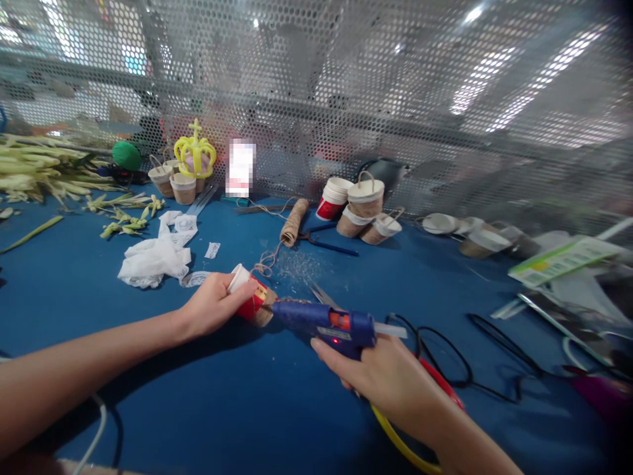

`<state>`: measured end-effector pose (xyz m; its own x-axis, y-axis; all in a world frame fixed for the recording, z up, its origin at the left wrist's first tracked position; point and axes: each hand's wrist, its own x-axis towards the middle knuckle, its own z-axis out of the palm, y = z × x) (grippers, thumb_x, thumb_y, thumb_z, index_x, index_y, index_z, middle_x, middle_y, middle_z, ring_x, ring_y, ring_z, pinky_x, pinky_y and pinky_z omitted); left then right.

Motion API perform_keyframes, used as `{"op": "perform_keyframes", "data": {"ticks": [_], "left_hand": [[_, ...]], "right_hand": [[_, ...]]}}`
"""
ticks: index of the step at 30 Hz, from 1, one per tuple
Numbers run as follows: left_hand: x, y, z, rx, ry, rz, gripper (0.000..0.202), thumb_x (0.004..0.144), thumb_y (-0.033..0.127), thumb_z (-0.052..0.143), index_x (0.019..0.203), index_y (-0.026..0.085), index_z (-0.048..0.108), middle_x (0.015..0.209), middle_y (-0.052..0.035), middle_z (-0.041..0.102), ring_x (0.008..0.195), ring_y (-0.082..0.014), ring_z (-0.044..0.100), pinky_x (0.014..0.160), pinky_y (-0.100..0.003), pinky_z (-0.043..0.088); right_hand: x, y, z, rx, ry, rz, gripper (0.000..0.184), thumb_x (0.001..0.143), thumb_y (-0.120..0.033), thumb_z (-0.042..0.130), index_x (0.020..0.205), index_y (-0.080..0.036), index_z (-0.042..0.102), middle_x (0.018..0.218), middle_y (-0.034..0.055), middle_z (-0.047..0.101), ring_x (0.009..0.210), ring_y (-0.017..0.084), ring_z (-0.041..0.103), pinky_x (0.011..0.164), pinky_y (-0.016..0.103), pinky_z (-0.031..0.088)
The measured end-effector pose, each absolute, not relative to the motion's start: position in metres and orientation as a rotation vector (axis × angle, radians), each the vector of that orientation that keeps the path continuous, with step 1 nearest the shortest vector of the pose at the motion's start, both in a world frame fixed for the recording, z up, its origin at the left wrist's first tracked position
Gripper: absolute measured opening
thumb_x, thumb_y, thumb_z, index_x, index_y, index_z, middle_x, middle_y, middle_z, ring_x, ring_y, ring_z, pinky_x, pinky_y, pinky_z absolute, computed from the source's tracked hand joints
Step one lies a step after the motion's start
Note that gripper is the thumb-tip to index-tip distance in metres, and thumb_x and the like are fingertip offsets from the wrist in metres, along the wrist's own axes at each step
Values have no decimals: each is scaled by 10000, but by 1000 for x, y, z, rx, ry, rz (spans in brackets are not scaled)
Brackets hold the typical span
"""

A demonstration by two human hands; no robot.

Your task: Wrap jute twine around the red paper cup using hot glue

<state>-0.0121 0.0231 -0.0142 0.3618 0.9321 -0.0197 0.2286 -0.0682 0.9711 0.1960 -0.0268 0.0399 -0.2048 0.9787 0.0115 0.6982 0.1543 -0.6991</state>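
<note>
My left hand grips a small red paper cup lying on its side on the blue table, its base partly wrapped in jute twine. My right hand holds a blue hot glue gun, whose nozzle touches the twine-wrapped end of the cup. A red light glows on the gun's body. A strand of twine runs from the cup up to a twine spool further back. Scissors blades peek out behind the glue gun.
Several twine-wrapped cups stand at the back centre, more cups and a yellow crown at back left. White lace scraps lie left, green stalks far left. Black cables, packaging right. Perforated metal screen behind.
</note>
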Motion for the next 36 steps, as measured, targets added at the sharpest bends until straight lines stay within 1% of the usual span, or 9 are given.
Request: {"op": "perform_keyframes", "data": {"ticks": [3,6,9,21,26,30,32,34,36], "left_hand": [[-14,23,-17,1658,1101,834,403,807,427,398,664,95,577,544,8,490,485,-82,401,449,-184,320],[-16,23,-19,1771,1119,849,407,812,413,388,543,119,473,496,42,332,460,-63,284,409,-185,224],[-16,22,-18,1864,1117,855,406,813,397,384,493,147,368,497,48,274,459,-60,242,406,-194,189],[-15,23,-17,1914,1134,847,397,801,395,381,482,166,322,483,49,268,444,-61,236,396,-196,189],[-16,23,-17,1857,1129,880,380,801,389,396,507,148,385,493,47,287,460,-64,253,405,-193,205],[-17,23,-15,1701,1124,926,363,797,405,413,565,130,463,504,40,374,466,-68,303,414,-181,249],[-17,24,-15,1640,1121,942,352,791,411,429,609,119,506,526,31,431,479,-73,339,424,-177,274],[-17,24,-16,1607,1111,950,353,787,414,440,629,112,530,545,22,465,492,-77,364,436,-175,293],[-18,24,-16,1592,1101,961,357,785,415,443,624,110,534,548,20,470,492,-76,365,437,-174,296]], "right_hand": [[199,-26,37,-1729,-1907,889,174,692,-305,531,567,-185,530,367,-45,460,335,101,457,324,209,344],[200,-24,38,-1820,-1868,938,193,702,-309,520,561,-177,513,370,-41,466,325,92,451,331,203,355],[200,-22,40,-1837,-1840,962,219,708,-319,526,544,-177,497,370,-41,462,330,86,447,348,199,364],[199,-17,43,-1798,-1817,1054,258,737,-327,527,537,-172,472,391,-42,462,345,83,445,368,199,375],[211,-11,47,-1648,-1740,1114,229,734,-343,552,597,-170,491,410,-61,447,360,71,424,399,199,360],[231,3,49,-1608,-1519,1038,247,691,-354,611,594,-154,506,511,-28,512,459,68,467,456,188,380],[241,14,48,-1639,-1423,960,237,688,-369,615,669,-144,542,611,4,564,540,78,510,491,181,398],[250,26,44,-1700,-1396,923,251,731,-397,561,718,-146,549,652,16,572,552,77,516,488,181,404],[257,39,36,-1813,-1408,877,281,782,-410,485,690,-150,538,641,17,563,502,67,496,472,189,408]]}}
